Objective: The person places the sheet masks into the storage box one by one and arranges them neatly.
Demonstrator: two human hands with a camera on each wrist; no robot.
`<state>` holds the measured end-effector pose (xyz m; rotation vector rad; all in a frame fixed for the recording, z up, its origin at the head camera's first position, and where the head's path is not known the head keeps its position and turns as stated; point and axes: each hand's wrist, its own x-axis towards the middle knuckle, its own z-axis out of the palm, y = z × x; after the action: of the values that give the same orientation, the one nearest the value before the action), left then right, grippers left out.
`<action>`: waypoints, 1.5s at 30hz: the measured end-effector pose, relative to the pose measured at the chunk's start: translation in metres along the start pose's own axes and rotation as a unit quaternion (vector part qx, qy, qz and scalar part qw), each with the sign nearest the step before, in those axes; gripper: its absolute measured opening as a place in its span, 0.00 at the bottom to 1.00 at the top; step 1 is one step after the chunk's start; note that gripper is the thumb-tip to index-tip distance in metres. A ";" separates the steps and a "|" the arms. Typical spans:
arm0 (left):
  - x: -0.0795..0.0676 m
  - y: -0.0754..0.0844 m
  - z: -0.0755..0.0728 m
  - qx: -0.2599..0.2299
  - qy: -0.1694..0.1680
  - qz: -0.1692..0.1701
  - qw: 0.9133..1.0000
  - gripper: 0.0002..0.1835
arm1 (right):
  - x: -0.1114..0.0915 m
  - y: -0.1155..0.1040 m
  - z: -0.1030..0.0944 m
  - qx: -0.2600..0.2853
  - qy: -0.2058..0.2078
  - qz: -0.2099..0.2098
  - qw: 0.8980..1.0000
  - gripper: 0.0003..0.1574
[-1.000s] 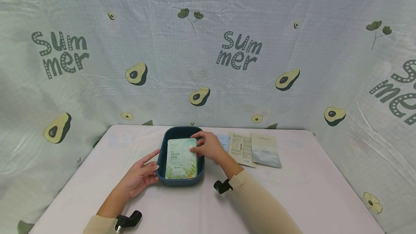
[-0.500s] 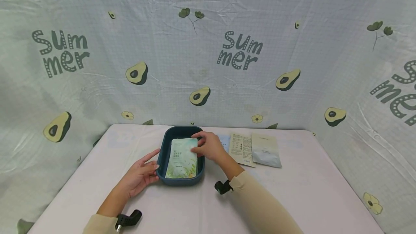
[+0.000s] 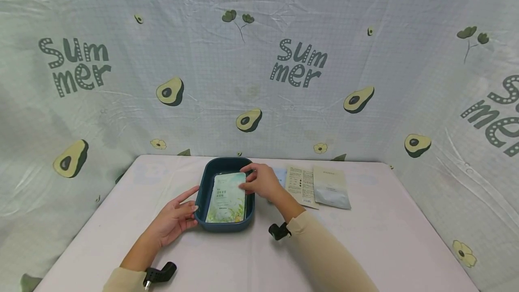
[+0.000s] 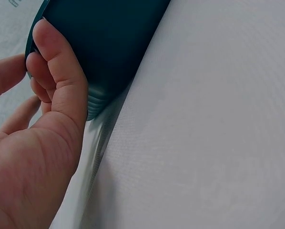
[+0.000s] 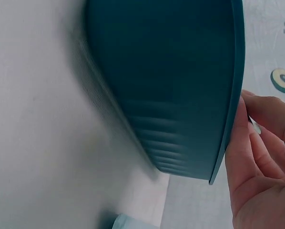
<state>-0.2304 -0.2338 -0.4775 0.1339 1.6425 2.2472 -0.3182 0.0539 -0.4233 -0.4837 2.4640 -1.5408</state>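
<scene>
In the head view a dark blue-green plastic bin point(image 3: 226, 227) stands on the table with a pale green printed sachet point(image 3: 225, 199) lying face up in it, slightly turned. My right hand point(image 3: 263, 181) reaches over the bin's right rim and pinches the sachet's right edge. In the right wrist view its fingers point(image 5: 240, 143) are right at the rim, and a sliver of sachet shows between them. My left hand point(image 3: 174, 220) holds the bin's left side. The left wrist view shows fingers point(image 4: 61, 71) against the outer wall, close under the rim.
Right of the bin lie more flat sachets: a light blue one point(image 3: 280, 174) partly behind my right hand, a beige one point(image 3: 301, 186) covered in text, and a beige-and-silver one point(image 3: 332, 188) overlapping it. A printed avocado cloth point(image 3: 194, 57) hangs behind the table.
The green sachet has shifted right at its top and turned slightly clockwise inside the bin. My right hand has moved very slightly right; the left hand and bin keep their places.
</scene>
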 end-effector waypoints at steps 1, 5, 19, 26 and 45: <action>0.000 0.000 0.000 0.000 0.001 -0.001 1.000 0.40 | 0.001 0.001 -0.001 0.000 -0.003 -0.004 1.000 0.27; 0.000 0.001 0.001 0.004 0.006 -0.005 1.000 0.39 | 0.002 0.001 -0.002 -0.009 -0.011 -0.020 1.000 0.28; -0.001 0.000 0.000 0.001 -0.002 0.001 1.000 0.40 | 0.001 0.000 -0.001 -0.056 -0.009 -0.023 0.998 0.31; -0.001 -0.001 -0.001 0.001 -0.001 -0.001 1.000 0.40 | 0.000 0.001 0.001 -0.070 -0.005 -0.021 0.997 0.30; -0.001 0.001 0.001 0.013 0.010 -0.004 1.000 0.39 | -0.014 0.008 -0.017 -0.146 0.045 -0.064 0.986 0.23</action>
<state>-0.2294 -0.2332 -0.4764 0.1115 1.6803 2.2275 -0.3126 0.0767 -0.4232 -0.6450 2.7965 -1.2727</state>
